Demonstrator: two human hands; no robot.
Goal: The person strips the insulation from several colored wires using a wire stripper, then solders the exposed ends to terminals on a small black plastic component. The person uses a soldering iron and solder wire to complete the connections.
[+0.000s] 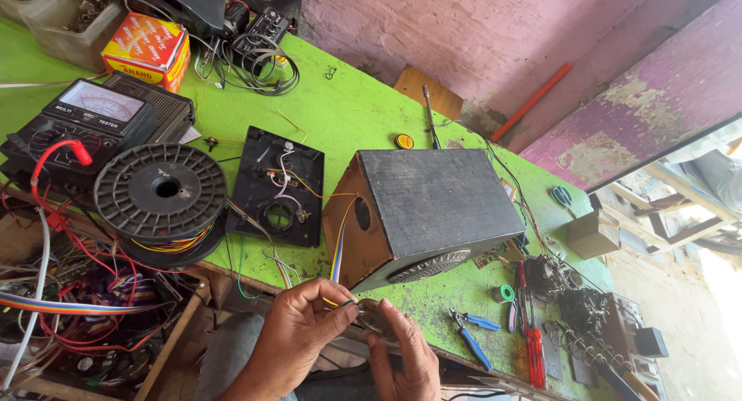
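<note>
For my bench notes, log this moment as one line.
left hand: pinches thin wires | right hand: fingers at same wires | wires run into wooden speaker box | nearby: blue pliers, wire spool on green bench

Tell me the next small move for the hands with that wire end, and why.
Probably steady the wire end and bring it to the round part. The left hand pinches the wire, which runs from the speaker box; the right hand holds the round part just beside it. Whether they touch is unclear.

hands: 2 | speaker box: 1 | wire spool: 1 | meter: 1 | pliers: 1
</note>
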